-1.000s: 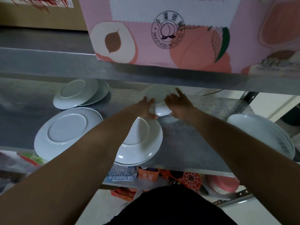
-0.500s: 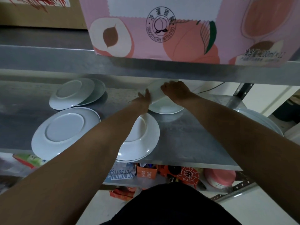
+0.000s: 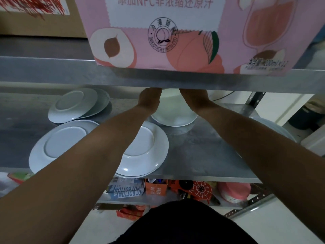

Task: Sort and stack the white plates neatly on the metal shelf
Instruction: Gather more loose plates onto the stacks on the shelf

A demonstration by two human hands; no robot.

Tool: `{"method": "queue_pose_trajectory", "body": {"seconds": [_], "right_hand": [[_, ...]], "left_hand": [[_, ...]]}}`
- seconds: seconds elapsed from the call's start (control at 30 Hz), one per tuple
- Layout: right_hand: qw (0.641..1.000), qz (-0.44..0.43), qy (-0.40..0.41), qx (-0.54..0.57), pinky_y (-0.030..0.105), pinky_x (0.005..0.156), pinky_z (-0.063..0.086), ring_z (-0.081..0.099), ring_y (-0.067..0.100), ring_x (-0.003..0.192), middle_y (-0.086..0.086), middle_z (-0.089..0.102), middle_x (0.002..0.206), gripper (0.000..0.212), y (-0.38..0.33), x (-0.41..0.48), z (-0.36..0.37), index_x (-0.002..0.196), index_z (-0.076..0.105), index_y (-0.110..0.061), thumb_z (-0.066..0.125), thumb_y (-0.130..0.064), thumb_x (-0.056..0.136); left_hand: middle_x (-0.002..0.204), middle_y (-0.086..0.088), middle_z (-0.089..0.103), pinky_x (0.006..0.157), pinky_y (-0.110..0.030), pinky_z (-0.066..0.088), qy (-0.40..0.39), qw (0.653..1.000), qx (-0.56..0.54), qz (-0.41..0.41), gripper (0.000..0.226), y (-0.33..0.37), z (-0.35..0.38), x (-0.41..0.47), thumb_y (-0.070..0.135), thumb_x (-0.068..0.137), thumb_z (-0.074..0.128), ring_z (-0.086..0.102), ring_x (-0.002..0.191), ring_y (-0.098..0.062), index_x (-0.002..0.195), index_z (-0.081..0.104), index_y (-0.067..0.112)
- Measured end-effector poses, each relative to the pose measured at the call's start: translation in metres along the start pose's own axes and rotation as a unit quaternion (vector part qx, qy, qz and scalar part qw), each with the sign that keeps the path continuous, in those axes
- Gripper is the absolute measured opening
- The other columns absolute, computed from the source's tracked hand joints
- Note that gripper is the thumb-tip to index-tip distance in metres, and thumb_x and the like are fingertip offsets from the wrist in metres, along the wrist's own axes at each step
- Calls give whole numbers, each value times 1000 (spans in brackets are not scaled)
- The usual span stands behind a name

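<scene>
Several white plates lie on the metal shelf (image 3: 202, 155). Two overlap upside down at the back left (image 3: 77, 104). One large plate (image 3: 59, 145) lies upside down at the front left, and a centre stack (image 3: 147, 150) sits under my left forearm. At the back centre a white plate (image 3: 173, 111) is tilted up between my hands. My left hand (image 3: 150, 97) grips its left side and my right hand (image 3: 191, 97) its right side. The upper shelf edge hides my fingertips and the plate's top.
The upper shelf's metal lip (image 3: 158, 80) hangs low over my hands, with a pink peach juice carton (image 3: 175, 32) on it. Another plate stack (image 3: 274, 127) sits at the right end, partly behind my right arm. Boxes and a pink bowl (image 3: 233, 189) fill the shelf below.
Both hands have moved further back under the upper shelf. The plate they hold has gone from low near the centre stack to tilted up at the back.
</scene>
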State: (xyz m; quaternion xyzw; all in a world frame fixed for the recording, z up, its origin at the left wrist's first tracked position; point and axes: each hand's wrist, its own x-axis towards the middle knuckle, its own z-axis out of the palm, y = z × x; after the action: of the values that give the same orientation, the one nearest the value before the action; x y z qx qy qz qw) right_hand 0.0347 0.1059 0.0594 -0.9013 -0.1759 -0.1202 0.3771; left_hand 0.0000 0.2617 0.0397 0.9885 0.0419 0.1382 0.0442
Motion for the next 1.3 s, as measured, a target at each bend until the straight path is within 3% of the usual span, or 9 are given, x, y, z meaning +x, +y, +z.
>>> {"method": "queue_pose_trajectory", "body": {"seconds": [0.2,0.37,0.5,0.67,0.83,0.93,1.0,1.1,1.3], "right_hand": [[992,75,99,13,20,98,30,48,17,114,3,53,120,33,13,-1,-28,124,51,-11,40,-28,98],[967,209,119,-86,34,109,32,44,30,132,14,50,141,42,25,-16,-51,134,48,-8,32,-29,102],[951,295,59,-70,37,101,40,50,36,124,21,54,133,48,37,-43,-57,130,51,-1,25,-32,103],[926,368,55,-66,41,105,38,50,37,125,21,51,137,49,46,-99,-45,132,48,1,27,-31,102],[902,424,45,-69,39,105,37,46,39,128,25,49,137,46,57,-156,-44,131,47,8,32,-24,102],[894,444,19,-64,39,88,42,53,36,115,24,55,114,33,65,-183,-46,97,59,2,33,-19,100],[888,456,19,-50,33,80,38,52,32,100,19,49,102,33,66,-197,-46,72,47,-5,33,-16,100],[885,462,40,-48,39,95,44,56,36,114,23,58,121,39,65,-214,-47,113,58,8,33,-19,101],[889,456,39,-28,43,86,53,66,35,98,22,67,108,40,62,-225,-51,114,61,1,33,-21,95]], "left_hand": [[104,-18,57,90,-31,42,3,984,-151,-98,23,7,-29,6,5,96,43,53,115,-33,74,49,10],[127,-22,58,98,-35,44,-29,946,-289,-143,30,9,-35,4,3,95,40,54,119,-35,119,57,-5],[125,-23,56,71,-46,61,-100,864,-451,-198,42,4,-35,-7,-8,86,43,63,105,-42,127,50,-3],[104,-27,61,71,-54,58,-188,824,-484,-227,29,8,-18,-37,-9,88,42,67,88,-41,115,53,-11],[67,-12,45,39,-26,51,-291,813,-463,-199,26,19,-10,-72,-10,94,39,51,57,-22,72,44,3],[69,-13,47,35,-23,49,-349,803,-440,-198,23,28,-5,-87,-7,96,39,48,56,-21,77,46,4],[80,-16,54,39,-26,53,-376,786,-448,-201,13,35,-2,-96,-3,97,40,54,64,-24,100,53,0],[114,-22,56,75,-37,53,-390,771,-460,-205,36,42,7,-102,2,97,43,61,97,-33,134,45,0],[138,-24,48,97,-48,49,-384,766,-470,-212,42,51,11,-106,0,95,46,51,125,-38,137,41,-1]]}}
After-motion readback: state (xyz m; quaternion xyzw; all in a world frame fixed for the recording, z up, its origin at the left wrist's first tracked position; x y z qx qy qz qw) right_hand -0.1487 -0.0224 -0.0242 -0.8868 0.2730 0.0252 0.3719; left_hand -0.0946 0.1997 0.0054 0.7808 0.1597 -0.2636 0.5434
